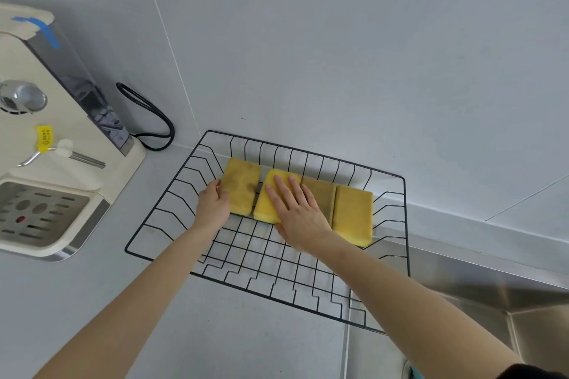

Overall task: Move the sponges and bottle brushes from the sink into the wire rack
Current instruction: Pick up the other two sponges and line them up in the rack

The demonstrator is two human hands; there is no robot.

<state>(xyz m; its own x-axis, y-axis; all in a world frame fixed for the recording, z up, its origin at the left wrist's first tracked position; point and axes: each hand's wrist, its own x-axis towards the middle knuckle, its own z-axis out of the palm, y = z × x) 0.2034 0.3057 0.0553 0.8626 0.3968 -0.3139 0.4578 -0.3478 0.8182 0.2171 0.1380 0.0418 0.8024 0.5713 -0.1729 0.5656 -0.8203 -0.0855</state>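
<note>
A black wire rack (172,194) sits on the grey counter against the wall. Several yellow sponges lie in a row along its far side. My left hand (212,203) grips the left edge of the leftmost, stained sponge (241,186). My right hand (297,212) rests flat, fingers spread, on the second sponge (268,206), its thumb under the near edge. A darker sponge (323,194) and a fourth sponge (352,215) lie to the right, touching each other. No bottle brush is in view.
A cream water dispenser (49,144) with a drip tray (34,215) stands at the left, its black cable (154,120) looping against the wall. The steel sink (492,292) begins at the lower right, just past the rack's right side.
</note>
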